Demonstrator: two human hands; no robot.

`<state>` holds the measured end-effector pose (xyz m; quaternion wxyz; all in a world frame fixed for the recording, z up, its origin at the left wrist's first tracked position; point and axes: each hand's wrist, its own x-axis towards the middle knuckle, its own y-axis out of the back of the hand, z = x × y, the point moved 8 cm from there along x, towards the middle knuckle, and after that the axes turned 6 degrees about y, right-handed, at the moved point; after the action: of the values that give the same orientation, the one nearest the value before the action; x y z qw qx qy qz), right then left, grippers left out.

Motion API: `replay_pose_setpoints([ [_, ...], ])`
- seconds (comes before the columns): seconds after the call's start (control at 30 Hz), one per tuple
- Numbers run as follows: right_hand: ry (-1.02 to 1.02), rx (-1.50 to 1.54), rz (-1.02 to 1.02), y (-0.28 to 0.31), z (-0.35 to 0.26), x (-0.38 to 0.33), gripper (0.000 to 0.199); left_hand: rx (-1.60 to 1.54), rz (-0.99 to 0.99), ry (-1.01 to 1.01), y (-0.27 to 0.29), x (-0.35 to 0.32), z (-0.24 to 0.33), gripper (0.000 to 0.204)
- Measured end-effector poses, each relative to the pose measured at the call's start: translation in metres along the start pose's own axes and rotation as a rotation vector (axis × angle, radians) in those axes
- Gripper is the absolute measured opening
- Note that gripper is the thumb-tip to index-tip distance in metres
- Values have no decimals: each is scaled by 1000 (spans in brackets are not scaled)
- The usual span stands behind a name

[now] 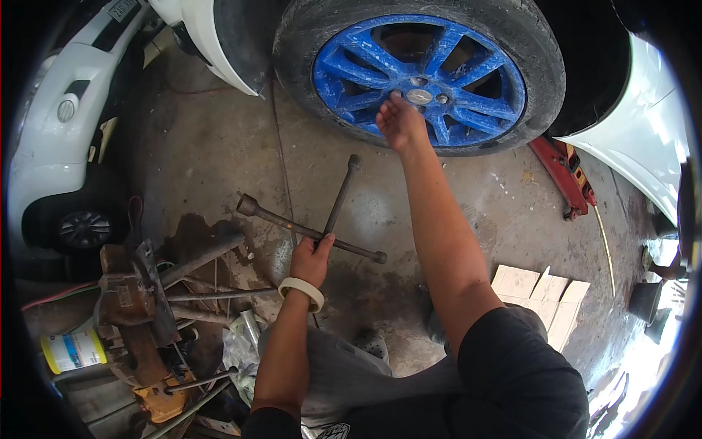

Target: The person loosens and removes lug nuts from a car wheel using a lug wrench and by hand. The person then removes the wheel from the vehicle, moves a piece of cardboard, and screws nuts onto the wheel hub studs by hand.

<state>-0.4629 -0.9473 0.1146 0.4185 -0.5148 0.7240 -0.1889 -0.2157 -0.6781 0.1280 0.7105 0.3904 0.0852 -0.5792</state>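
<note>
My left hand (310, 263) is closed around a cross-shaped lug wrench (279, 222) near the point where its bars meet. A roll of pale tape (315, 293) circles my left wrist like a bracelet. At the hub of a blue spoked wheel (442, 50), my right hand (401, 123) has its fingers drawn together against a bolt hole left of the centre cap (419, 96). Whatever lies between those fingertips is hidden. A lug nut (442, 99) shows to the right of the cap. Around the rim sits a dusty black tyre (540, 73).
A red floor jack (561, 175) stands right of the wheel, under a white car (662, 117). Flattened cardboard (545, 295) lies by my right knee. Lower left are a rusty vise (126, 293), metal bars and a yellow-and-white tub (73, 352). Another white vehicle (55, 139) stands left.
</note>
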Motion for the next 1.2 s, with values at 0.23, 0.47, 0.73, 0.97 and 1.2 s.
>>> replay_pose_setpoints([
  [0.23, -135, 115, -8, -5, 5, -4, 19, -9, -18, -27, -1, -8, 11, 35],
  [0.47, -60, 149, 61, 0, 6, 0, 17, -27, -17, -35, -1, -8, 9, 34],
  [0.73, 64, 103, 20, 9, -4, 5, 15, 20, 17, -121, -3, 9, -3, 34],
  [0.97, 87, -424, 2, 118, 16, -16, 23, 37, -12, -35, -15, 14, -3, 38],
  [1.2, 60, -1007, 418, 404, 20, -41, 18, 309, -38, -93, -38, 26, 3, 46],
])
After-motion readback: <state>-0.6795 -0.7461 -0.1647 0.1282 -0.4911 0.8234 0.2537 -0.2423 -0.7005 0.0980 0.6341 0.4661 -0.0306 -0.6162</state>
